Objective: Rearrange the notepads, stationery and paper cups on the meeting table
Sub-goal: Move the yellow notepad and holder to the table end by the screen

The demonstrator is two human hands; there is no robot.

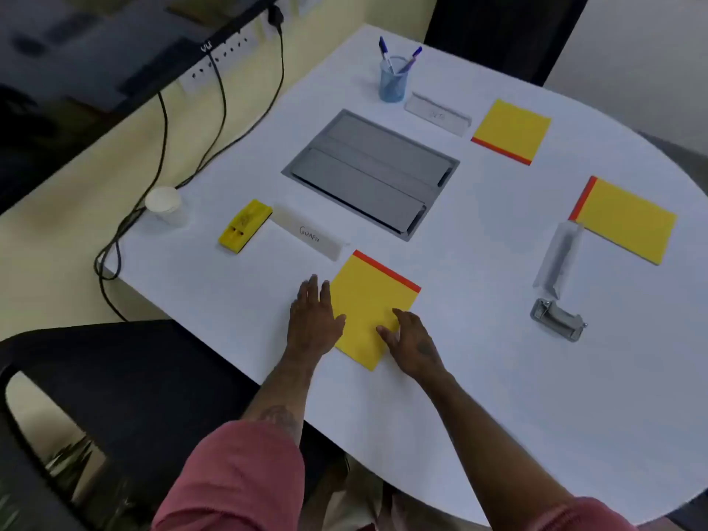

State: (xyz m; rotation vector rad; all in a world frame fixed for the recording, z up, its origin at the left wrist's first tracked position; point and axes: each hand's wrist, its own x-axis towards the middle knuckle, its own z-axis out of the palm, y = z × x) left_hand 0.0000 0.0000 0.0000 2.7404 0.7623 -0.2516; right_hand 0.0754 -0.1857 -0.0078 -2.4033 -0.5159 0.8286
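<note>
Three yellow notepads with orange binding strips lie on the white surface [479, 377], along with three name cards, one paper cup, one yellow block, one pen holder and one metal hole punch.

At the far left, near the surface's edge and beside dangling black cables [214, 120], stands the paper cup [164, 205], upright. To its right lies the yellow block [245, 226], touching the end of a folded name card [310, 237] with handwriting on it. Just beyond that card's right end begins the nearest notepad [373, 297], set at an angle near the front edge. The left hand [314, 320] lies flat with its fingers [316, 291] stretched out and close together, pressed along the pad's left edge. The right hand [412, 339] rests on the pad's lower right corner, fingers [387, 333] spread apart, not clamped on anything.

Behind the pad, a grey recessed cable box [371, 172] sits in the middle of the surface. Further back stands the blue mesh pen holder [392, 80] with a few pens, and beside it a second name card [438, 113]. Right of that lies the second notepad [511, 132]. The third notepad [626, 220] lies at the far right, its corner touching a third name card [557, 258], which lies on its side. Near that card's closer end sits the hole punch [557, 320]. A black chair [115, 377] stands at the lower left, apart from the hands.
</note>
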